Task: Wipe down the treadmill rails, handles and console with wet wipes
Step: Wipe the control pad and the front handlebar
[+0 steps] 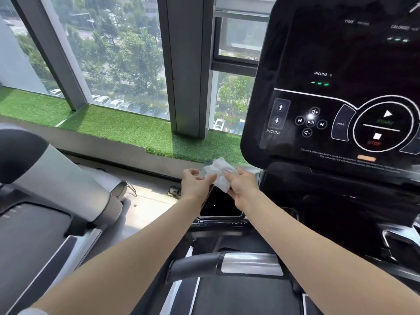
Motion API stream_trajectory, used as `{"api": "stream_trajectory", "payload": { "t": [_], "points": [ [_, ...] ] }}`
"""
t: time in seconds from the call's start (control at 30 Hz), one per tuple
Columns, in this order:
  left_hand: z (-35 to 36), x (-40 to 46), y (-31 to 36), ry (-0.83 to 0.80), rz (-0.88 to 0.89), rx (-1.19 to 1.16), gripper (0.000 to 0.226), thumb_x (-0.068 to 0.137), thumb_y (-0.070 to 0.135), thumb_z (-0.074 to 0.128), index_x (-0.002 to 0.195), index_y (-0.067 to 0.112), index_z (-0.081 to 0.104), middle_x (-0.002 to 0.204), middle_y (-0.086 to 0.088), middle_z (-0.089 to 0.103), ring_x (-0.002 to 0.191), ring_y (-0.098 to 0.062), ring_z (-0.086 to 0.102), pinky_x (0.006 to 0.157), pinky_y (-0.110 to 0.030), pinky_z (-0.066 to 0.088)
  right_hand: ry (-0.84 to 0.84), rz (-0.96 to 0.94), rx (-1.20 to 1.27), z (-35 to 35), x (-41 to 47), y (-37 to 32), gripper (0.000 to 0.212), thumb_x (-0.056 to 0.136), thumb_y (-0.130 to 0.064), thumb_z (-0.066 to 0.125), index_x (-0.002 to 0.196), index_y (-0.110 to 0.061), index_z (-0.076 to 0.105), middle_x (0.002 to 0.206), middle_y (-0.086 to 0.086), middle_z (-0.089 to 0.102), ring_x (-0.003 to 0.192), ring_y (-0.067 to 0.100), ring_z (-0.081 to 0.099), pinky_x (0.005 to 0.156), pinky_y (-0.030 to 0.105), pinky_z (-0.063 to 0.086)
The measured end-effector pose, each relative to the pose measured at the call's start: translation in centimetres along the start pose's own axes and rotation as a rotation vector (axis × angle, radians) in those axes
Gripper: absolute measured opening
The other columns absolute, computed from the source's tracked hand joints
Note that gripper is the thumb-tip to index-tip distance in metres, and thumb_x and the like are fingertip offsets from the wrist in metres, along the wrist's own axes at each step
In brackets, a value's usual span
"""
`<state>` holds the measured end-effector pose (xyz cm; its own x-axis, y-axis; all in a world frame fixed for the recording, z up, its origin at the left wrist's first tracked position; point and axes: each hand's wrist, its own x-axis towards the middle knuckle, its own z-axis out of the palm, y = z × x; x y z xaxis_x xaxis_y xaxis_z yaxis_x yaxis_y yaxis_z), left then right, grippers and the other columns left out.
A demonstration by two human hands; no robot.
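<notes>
Both pinching one wet wipe point(219, 173): left hand point(196, 181) at its left edge, right hand point(242, 186) at its right, held up just beside console point(341, 92) lower left corner. Probably still unfolding; console, handle point(227, 264) and rails apparently left to wipe

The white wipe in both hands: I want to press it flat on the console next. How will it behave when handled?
The wipe hangs crumpled between the left hand and right hand, so it is probably floppy and very light. It will likely bunch unless spread, and should mould to the glossy console.
</notes>
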<state>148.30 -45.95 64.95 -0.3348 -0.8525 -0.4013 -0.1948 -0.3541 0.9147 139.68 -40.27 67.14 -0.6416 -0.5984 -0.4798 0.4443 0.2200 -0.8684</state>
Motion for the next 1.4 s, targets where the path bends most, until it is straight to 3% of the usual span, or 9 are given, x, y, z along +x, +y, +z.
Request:
{"api": "stream_trajectory", "payload": {
  "t": [0.1,0.23,0.33,0.47,0.6,0.73,1.0,1.17,1.4],
  "points": [
    [-0.1,-0.2,0.2,-0.222,-0.181,-0.288,0.027,0.09,0.02,0.063,0.11,0.005,0.053,0.098,-0.009,0.065,0.084,-0.017,0.064,0.065,-0.024,0.053,-0.127,0.026,0.024,-0.4,-0.1,0.1,0.011,0.091,0.001,0.056,0.094,-0.01,0.057,0.086,0.008,0.063,0.075,0.019,0.061,0.077,0.035,0.053],
    [0.4,1.0,-0.5,-0.138,-0.128,-0.273,0.007,0.093,0.003,0.056,0.097,0.006,0.052,0.092,-0.012,0.062,0.076,-0.02,0.062,0.065,-0.028,0.055,0.188,-0.327,-0.639,-1.5,0.6,0.7,0.019,0.083,-0.002,0.06,0.093,-0.015,0.052,0.088,-0.001,0.054,0.084,0.017,0.052,0.073,0.029,0.042],
    [1.4,2.2,-1.3,-0.152,-0.136,-0.238,0.004,0.095,0.004,0.053,0.097,0.006,0.054,0.093,-0.012,0.062,0.078,-0.02,0.062,0.068,-0.031,0.056,0.01,-0.646,-0.918,-1.6,1.1,1.4,0.018,0.085,-0.006,0.058,0.102,-0.009,0.064,0.102,0.005,0.059,0.099,0.022,0.053,0.087,0.035,0.043],
    [2.8,2.9,-1.9,-0.283,-0.174,-0.277,0.02,0.1,0.011,0.043,0.112,0.003,0.057,0.088,-0.008,0.063,0.074,-0.014,0.061,0.058,-0.019,0.053,-0.085,-0.716,-1.135,-2.2,2.5,2.0,0.027,0.091,-0.018,0.054,0.116,-0.016,0.066,0.106,0.008,0.061,0.103,0.025,0.052,0.085,0.042,0.045],
    [3.2,4.9,-2.2,-0.186,0.015,0.088,0.01,0.095,0.018,0.052,0.091,0.015,0.061,0.09,-0.005,0.06,0.085,-0.019,0.054,0.08,-0.031,0.044,0.035,-0.738,-1.377,-3.0,5.4,2.3,0.023,0.097,-0.017,0.043,0.103,-0.012,0.065,0.096,0.005,0.059,0.096,0.025,0.056,0.068,0.031,0.039],
    [1.9,6.2,-1.8,-0.024,0.256,0.394,0.009,0.095,0.019,0.052,0.103,0.016,0.057,0.097,0.004,0.059,0.092,-0.013,0.054,0.084,-0.022,0.038,0.28,-0.684,-1.595,-3.4,7.6,1.5,0.018,0.093,-0.001,0.039,0.088,-0.011,0.054,0.085,0.004,0.047,0.078,0.025,0.055,0.06,0.031,0.035],
    [0.4,7.4,-3.3,0.006,0.278,0.446,0.01,0.095,0.016,0.05,0.1,0.016,0.059,0.104,-0.003,0.061,0.09,-0.013,0.054,0.078,-0.02,0.037,0.265,-0.423,-1.538,-2.1,9.8,2.0,0.026,0.095,0.004,0.037,0.104,0.005,0.061,0.111,0.016,0.057,0.106,0.035,0.057,0.085,0.039,0.046],
    [0.4,7.5,-3.7,0.011,0.288,0.453,0.009,0.095,0.016,0.05,0.096,0.018,0.059,0.102,-0.004,0.062,0.087,-0.013,0.055,0.076,-0.02,0.038,0.115,-0.511,-1.53,-0.4,11.0,3.5,0.024,0.091,0.002,0.04,0.099,-0.001,0.063,0.105,0.011,0.059,0.101,0.029,0.057,0.078,0.033,0.045],
    [0.3,7.3,-3.7,-0.008,0.328,0.486,0.009,0.094,0.016,0.051,0.093,0.019,0.059,0.102,-0.004,0.06,0.085,-0.012,0.055,0.076,-0.02,0.038,-0.121,-0.661,-1.697,-0.8,10.3,4.1,0.034,0.092,-0.002,0.04,0.115,-0.01,0.063,0.124,0.003,0.058,0.115,0.023,0.053,0.094,0.035,0.046]
  ]
}}
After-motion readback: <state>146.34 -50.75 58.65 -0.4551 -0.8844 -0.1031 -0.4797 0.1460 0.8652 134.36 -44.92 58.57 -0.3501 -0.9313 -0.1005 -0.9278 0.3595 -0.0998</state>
